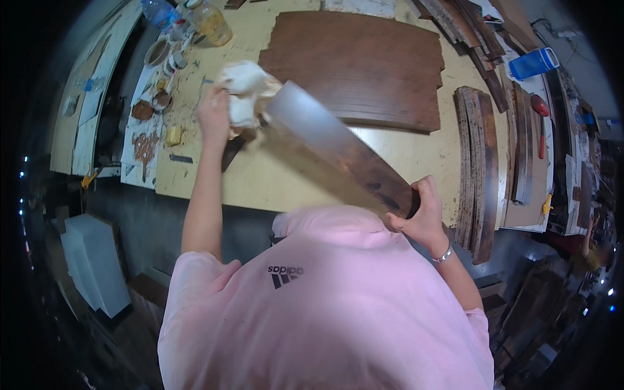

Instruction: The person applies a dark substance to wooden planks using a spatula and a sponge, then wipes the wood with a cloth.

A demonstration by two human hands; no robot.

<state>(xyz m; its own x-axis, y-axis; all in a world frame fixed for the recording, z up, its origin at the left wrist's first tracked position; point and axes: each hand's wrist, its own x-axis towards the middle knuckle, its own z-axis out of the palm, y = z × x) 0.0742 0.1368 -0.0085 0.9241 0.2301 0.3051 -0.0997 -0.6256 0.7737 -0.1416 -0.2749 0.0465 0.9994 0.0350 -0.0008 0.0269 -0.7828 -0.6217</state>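
My left hand is closed on a crumpled white cloth at the upper left end of a plank. The brown wooden plank slants over the near part of the table, its surface shiny with glare. At its lower right end, my right hand grips it between thumb and fingers. Beneath the cloth a dark strip shows in part; I cannot tell what it is. Beyond the plank lies a panel of brown boards set side by side.
The pale yellow table carries long boards on the right and more stacked strips at the far right. A blue bottle lies there. Far left are a jar, a cup, brown stains and a yellow sponge-like block.
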